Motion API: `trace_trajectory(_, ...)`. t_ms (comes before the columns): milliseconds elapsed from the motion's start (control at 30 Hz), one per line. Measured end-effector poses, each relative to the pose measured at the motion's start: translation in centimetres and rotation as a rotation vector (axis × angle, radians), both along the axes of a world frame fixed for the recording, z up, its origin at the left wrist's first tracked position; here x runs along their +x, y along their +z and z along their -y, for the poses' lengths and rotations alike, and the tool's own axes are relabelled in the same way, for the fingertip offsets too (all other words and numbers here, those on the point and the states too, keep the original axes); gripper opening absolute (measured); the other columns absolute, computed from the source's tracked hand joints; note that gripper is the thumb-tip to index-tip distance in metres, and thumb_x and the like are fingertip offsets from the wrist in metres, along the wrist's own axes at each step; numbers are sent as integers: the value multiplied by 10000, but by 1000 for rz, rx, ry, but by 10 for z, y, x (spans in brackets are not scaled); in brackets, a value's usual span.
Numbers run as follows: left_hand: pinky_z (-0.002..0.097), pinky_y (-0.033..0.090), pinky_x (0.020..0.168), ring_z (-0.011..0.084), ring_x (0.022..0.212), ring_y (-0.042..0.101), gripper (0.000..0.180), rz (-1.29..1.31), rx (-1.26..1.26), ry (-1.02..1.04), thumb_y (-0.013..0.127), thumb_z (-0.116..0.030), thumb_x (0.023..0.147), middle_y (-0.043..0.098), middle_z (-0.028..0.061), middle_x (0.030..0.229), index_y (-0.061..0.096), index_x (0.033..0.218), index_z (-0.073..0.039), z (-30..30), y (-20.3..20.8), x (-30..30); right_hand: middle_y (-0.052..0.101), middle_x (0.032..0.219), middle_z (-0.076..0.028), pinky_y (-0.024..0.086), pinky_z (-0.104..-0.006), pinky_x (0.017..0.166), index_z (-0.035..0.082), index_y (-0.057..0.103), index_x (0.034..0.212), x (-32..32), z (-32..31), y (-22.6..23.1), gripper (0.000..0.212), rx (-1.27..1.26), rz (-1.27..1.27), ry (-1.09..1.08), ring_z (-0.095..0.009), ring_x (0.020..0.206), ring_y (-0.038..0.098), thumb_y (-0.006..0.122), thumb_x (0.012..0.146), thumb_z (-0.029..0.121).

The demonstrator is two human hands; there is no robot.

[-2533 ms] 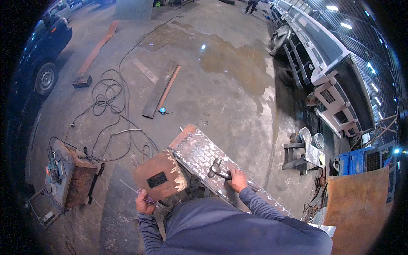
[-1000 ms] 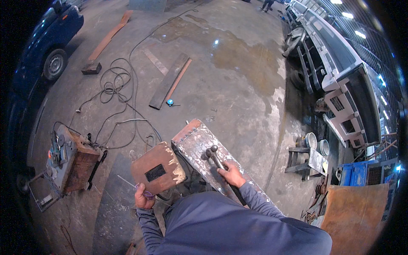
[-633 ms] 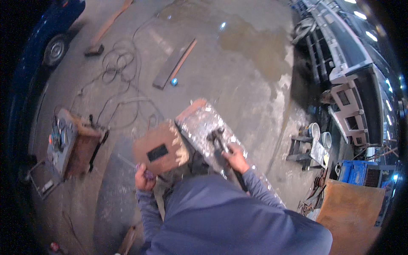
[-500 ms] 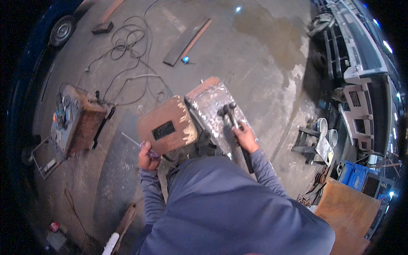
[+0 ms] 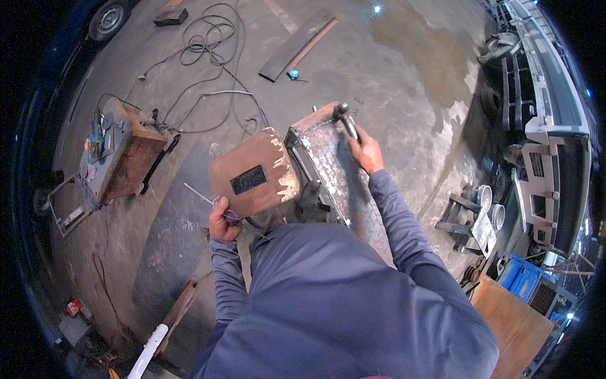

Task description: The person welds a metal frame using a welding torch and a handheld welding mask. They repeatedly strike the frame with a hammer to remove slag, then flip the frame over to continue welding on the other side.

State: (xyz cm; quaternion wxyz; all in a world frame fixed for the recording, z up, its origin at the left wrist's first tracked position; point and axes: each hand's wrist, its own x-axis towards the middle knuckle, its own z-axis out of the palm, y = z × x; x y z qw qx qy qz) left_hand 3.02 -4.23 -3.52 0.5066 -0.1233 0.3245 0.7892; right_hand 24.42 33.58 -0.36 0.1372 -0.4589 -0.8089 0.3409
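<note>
My right hand (image 5: 367,151) is closed around a hammer (image 5: 344,116), its dark head above the far, reddish end of a long metal piece. Flaking pale paint covers this metal piece (image 5: 343,170), which slants from ahead of me down along my right leg. My left hand (image 5: 222,221) grips what looks like a screwdriver (image 5: 231,216) by its clear purple handle; the thin shaft points up and left. Just beside that hand is a brown board (image 5: 259,189) with rounded corners, a dark rectangular patch and a chipped, pale right edge.
A rusty box-shaped cart (image 5: 129,155) with tools on top stands left. Cables (image 5: 211,47) lie coiled ahead, near a flat dark bar (image 5: 297,47) and a blue tape measure (image 5: 293,74). A small stand with cans (image 5: 484,197) and vehicle parts (image 5: 536,170) are at right.
My right hand has moved forward with the hammer, bringing its head to the far end of the metal piece. My left hand keeps its hold. The view has shifted slightly.
</note>
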Motion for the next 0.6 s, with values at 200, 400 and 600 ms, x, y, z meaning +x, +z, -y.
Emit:
trace_trajectory(200, 445, 471, 955, 288, 1063, 603, 360, -10, 67, 27, 575, -172, 885, 602, 129, 1181, 519, 1213, -35, -11, 21, 1, 606, 1151, -233, 443, -379, 926, 0, 518, 1257, -6, -6, 17, 492, 17, -141, -121, -357, 1087, 585, 562, 851, 275)
trace_trajectory(400, 415, 522, 872, 272, 1000, 632, 324, -28, -16, 78, 580, -170, 882, 635, 106, 1119, 546, 1178, -43, -19, 26, 1, 640, 994, -182, 495, -344, 743, -7, 499, 1267, 14, -9, 1, 509, -218, -40, -59, -274, 826, 630, 587, 859, 283)
trace_trajectory(600, 437, 471, 960, 294, 1069, 600, 364, 56, 56, 27, 587, -137, 868, 607, 117, 1178, 528, 1215, -43, -1, -10, -8, 547, 661, -64, 424, -281, 378, 35, 462, 1144, 51, 34, 16, 297, -799, -290, -207, -132, 425, 501, 536, 920, 216)
